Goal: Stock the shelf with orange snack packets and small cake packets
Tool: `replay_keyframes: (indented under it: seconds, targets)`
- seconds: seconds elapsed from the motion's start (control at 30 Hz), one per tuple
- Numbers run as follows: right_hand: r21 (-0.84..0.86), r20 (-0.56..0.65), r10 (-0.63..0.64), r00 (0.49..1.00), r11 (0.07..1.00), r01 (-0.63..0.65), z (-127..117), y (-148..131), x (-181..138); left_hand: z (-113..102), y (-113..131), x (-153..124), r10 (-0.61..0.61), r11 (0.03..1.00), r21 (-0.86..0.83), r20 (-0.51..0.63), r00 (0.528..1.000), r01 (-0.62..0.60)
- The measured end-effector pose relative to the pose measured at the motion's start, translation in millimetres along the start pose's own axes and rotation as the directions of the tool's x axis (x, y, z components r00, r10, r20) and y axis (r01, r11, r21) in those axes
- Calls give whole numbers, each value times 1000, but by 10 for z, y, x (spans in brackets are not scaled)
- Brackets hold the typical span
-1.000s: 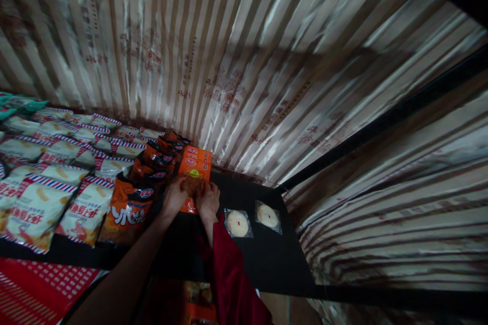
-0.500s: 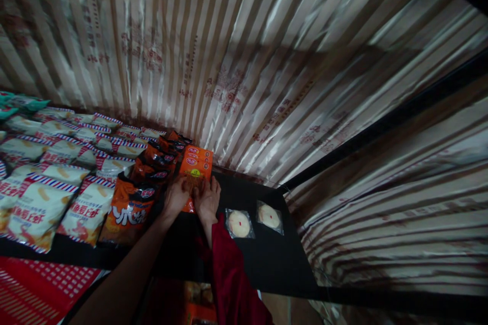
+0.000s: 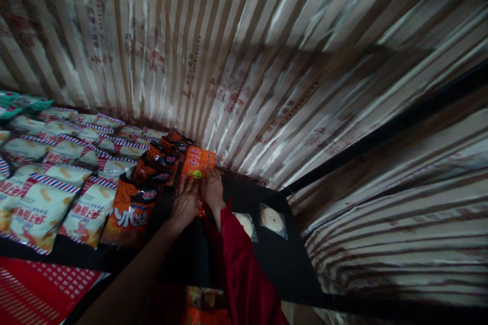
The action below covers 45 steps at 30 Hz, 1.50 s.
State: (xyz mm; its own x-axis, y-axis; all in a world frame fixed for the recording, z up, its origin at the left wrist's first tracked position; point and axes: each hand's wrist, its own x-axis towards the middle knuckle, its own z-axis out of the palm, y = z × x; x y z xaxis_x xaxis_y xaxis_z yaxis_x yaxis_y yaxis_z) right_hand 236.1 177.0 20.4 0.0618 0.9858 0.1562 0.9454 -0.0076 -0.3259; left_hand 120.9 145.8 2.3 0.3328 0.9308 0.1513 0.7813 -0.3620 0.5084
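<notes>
My left hand (image 3: 185, 201) and my right hand (image 3: 212, 189) rest side by side on an orange snack packet (image 3: 196, 164) that lies on the black shelf (image 3: 267, 259). Both hands lie fairly flat on the packet's near half, fingers pointing away from me. The packet's far end with its red labels shows beyond my fingers. My right arm wears a dark red sleeve (image 3: 244, 269). A row of dark orange snack bags (image 3: 131, 210) stands just left of my left hand.
White snack bags with red-blue striped edges (image 3: 36, 208) fill the shelf to the left. Two clear-wrapped round cakes (image 3: 273, 219) lie right of my sleeve. A striped foil sheet (image 3: 244, 61) covers the back wall. A red patterned surface (image 3: 34, 289) is at bottom left.
Both hands slid forward along the orange packet toward the back wall. My right sleeve now covers part of the nearer round cake.
</notes>
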Motion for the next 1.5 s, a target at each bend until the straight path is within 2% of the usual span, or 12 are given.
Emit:
replay_keyframes:
  seconds: [0.17,0.5,1.0,1.23,1.4,1.5]
  targets:
    - [-42,59,-61,996,997,64,55,-12,123,87,-17,-42,51,998,23,54,997,-53]
    - [-4,133,112,985,994,-113,137,-148,197,108,-16,-70,60,998,18,95,994,-62]
    - [-48,246,140,959,990,-132,133,-160,291,70,-33,-77,52,998,27,198,979,-58]
    - [11,193,144,971,989,-149,195,-144,265,50,-17,-87,50,996,63,184,982,-63]
    - [77,72,155,985,984,-160,287,-96,230,13,6,-87,41,995,82,197,980,-59]
    - [123,-20,123,992,985,-120,321,-50,200,27,-1,-89,52,994,88,181,982,-69]
